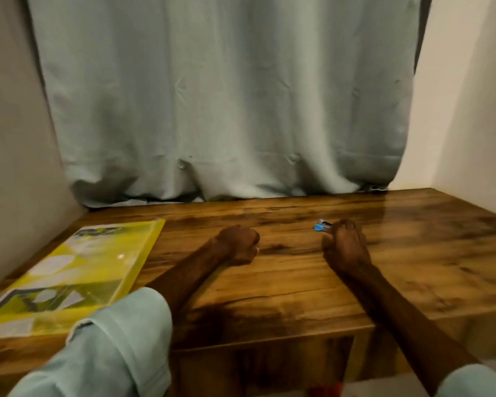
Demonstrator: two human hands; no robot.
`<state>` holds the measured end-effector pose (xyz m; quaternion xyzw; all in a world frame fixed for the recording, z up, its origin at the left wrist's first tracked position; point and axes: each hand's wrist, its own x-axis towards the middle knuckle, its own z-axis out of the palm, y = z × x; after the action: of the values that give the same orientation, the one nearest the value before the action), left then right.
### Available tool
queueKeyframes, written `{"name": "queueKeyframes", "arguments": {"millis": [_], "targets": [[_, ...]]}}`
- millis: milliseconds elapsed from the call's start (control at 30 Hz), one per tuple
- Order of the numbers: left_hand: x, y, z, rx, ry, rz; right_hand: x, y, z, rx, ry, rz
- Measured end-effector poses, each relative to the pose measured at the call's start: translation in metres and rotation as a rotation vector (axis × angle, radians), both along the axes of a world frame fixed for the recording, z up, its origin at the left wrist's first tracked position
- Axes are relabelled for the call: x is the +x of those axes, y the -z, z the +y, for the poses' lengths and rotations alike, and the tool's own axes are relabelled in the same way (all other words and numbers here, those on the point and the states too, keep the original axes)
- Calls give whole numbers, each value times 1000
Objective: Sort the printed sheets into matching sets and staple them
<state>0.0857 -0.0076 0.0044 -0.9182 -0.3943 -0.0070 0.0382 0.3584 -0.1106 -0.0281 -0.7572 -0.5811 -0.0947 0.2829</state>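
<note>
Wood-grain table (269, 287) spans the foreground. At near left, a transparent yellow folder (132, 253) holds the printed sheets (52, 265). Further in, the left hand (238, 245) is clenched in a fist, and the right hand (345, 245) meets a small blue stapler (321, 226) (its grip is too blurred to tell). A pale green curtain (226, 96) hangs behind.

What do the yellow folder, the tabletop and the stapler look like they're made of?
Yellow folder: translucent glossy plastic, it seems; sheets show through and light glints off it. Tabletop: glossy wood-grain with reflections; solid wood or laminate, cannot tell. Stapler: blue plastic with a shiny metal part, likely.
</note>
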Motion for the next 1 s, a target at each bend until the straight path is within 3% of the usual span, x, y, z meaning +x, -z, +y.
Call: {"name": "queueKeyframes", "arguments": {"millis": [133, 267, 433, 600, 867, 1000], "targets": [[-8, -11, 5, -49, 43, -28, 20, -8, 18, -104, 11, 90], [-29, -6, 18, -85, 52, -113, 7, -13, 39, -147, 6, 28], [-62, -4, 32, 212, -111, -163, -48, -22, 63, -183, -104, 41], [-129, -7, 69, 329, -250, -194, -121, -23, 98, -123, -330, 123], [-243, 13, 110, 42, -445, -257, -243, -32, 202, -224, -608, 217], [-259, 35, 114, 100, -380, -355, -292, -42, 257, -265, -674, 143]]}}
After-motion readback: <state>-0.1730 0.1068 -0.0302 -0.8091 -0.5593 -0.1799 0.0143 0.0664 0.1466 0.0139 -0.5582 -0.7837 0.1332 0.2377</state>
